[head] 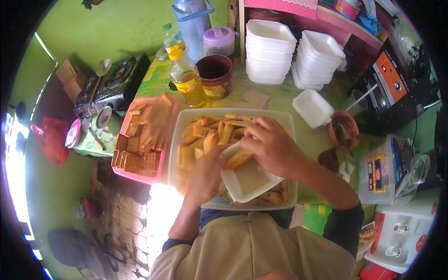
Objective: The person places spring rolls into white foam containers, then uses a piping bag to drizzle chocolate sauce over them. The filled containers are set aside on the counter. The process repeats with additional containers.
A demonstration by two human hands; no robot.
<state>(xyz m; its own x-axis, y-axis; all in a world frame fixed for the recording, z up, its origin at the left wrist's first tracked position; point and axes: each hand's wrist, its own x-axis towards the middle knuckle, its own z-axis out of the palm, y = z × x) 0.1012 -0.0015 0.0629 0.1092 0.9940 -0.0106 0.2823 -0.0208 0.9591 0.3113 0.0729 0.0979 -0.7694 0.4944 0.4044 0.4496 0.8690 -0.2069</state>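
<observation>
A clear plastic tub (294, 140) full of fried pastry rolls (206, 122) stands in front of me. Over it, a white foam-like tray (252, 178) is tilted, with a fried roll (238, 159) lying in its upper end. My left hand (206, 171) is at the tray's left side, its fingers around another upright roll (210, 140); whether it also grips the tray is hard to see. My right hand (269, 147) bends over the tray's upper right edge, fingertips near the roll; what lies under its fingers is hidden.
A pink basket (162, 168) of square crackers stands left. Behind are an oil bottle (190, 87), a brown pot (215, 77) and stacked white trays (269, 52). At right are a single tray (312, 107), a brown bowl (343, 129), a sealing machine (392, 77) and a lidded box (376, 178).
</observation>
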